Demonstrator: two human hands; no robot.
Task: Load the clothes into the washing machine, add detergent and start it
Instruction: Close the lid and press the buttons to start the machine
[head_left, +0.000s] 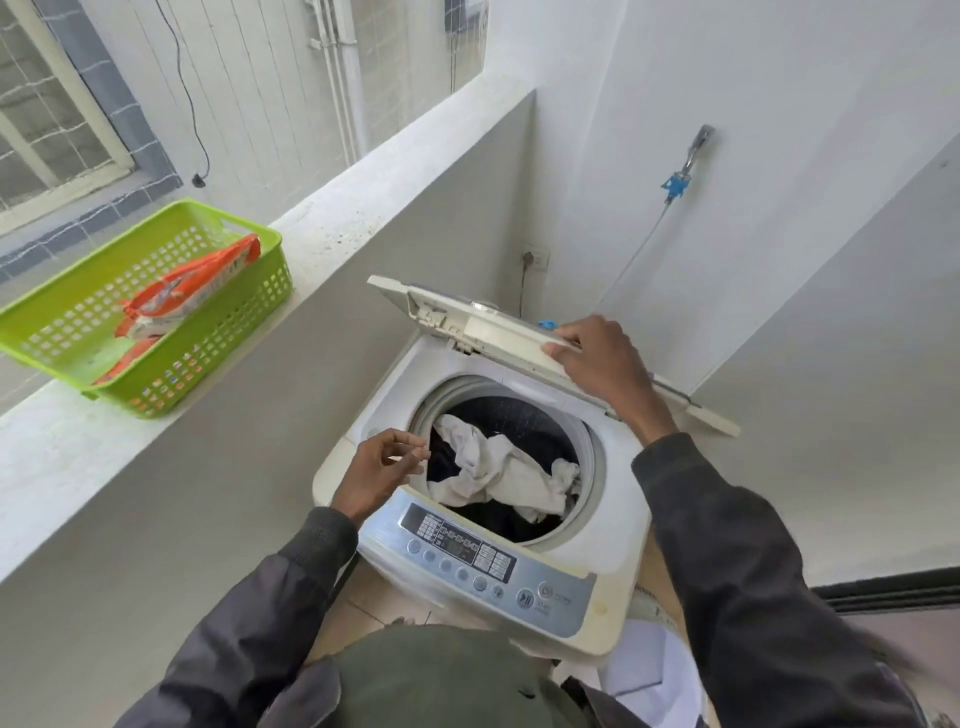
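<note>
A white top-loading washing machine (618, 499) stands below me with its folding lid (498, 332) raised. White cloth (506, 473) lies on dark clothes inside the drum. My right hand (597, 358) grips the lid's front edge. My left hand (382, 467) hovers over the machine's left rim, fingers loosely curled, holding nothing. The grey control panel (493, 566) with its buttons faces me. An orange detergent bag (182, 291) lies in a green basket (218, 353) on the ledge to the left.
The grey balcony wall and its white ledge (337, 228) run along the left. A tap with a blue fitting (675, 184) and a wall socket (535, 258) sit behind the machine. A white container (649, 670) stands at the lower right.
</note>
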